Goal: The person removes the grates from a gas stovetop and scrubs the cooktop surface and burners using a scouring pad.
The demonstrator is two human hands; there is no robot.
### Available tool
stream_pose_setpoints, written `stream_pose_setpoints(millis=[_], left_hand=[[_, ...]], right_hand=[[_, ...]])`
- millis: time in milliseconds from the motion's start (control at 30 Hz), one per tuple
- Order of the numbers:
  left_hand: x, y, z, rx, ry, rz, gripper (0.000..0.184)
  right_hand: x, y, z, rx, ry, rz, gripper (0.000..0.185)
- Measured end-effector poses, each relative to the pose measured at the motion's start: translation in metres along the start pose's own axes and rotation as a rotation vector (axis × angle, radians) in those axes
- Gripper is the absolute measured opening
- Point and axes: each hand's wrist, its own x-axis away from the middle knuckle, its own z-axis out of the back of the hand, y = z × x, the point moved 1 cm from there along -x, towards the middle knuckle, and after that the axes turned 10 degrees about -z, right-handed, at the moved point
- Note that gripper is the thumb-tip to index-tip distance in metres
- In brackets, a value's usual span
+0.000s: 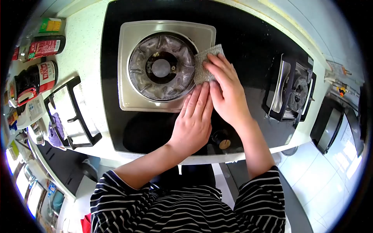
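Note:
A grey cloth [204, 66] lies over the right edge of the square metal burner plate [126, 77], with my right hand [227, 87] on it, its fingers curled over the cloth. My left hand [195, 120] rests flat at the plate's lower right corner, fingers stretched out side by side, its tips just below the cloth and beside my right thumb. Inside the plate sits the round burner [161, 68] with its dark ring and grey cap. The black glass hob [241, 35] surrounds the plate.
A black pan support [74, 101] stands on the left counter near a purple cloth [56, 130]. Bottles [47, 73] line the far left. A second burner with its support [293, 89] is on the right. A knob [222, 140] sits at the hob's front, between my forearms.

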Motion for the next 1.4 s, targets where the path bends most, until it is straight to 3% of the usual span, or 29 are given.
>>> stream_pose_setpoints(millis=[100, 367, 633, 833, 1033, 1233, 1400], left_hand=[[-0.021, 0.001, -0.007, -0.047, 0.050, 0.002, 0.066], [-0.068, 0.003, -0.015, 0.018, 0.153, 0.182, 0.076], [-0.073, 0.016, -0.024, 0.041, 0.148, 0.091, 0.073], [-0.085, -0.009, -0.024, 0.012, 0.242, 0.169, 0.071], [-0.098, -0.008, -0.026, 0.104, 0.316, 0.312, 0.072], [-0.095, 0.007, -0.025, 0.057, 0.225, 0.216, 0.077], [-0.099, -0.001, -0.020, 0.114, 0.266, 0.237, 0.071]], right_hand=[[-0.024, -0.007, -0.001, 0.082, 0.011, 0.036, 0.043], [-0.094, 0.009, -0.006, -0.034, -0.125, 0.256, 0.041], [-0.060, 0.016, 0.022, -0.068, -0.171, 0.072, 0.032], [-0.111, 0.005, -0.006, -0.108, -0.101, 0.233, 0.034], [-0.139, -0.001, -0.017, -0.135, -0.240, 0.325, 0.039], [-0.111, 0.015, 0.014, 0.011, -0.206, 0.196, 0.033], [-0.143, -0.002, -0.008, -0.085, -0.223, 0.351, 0.027]])
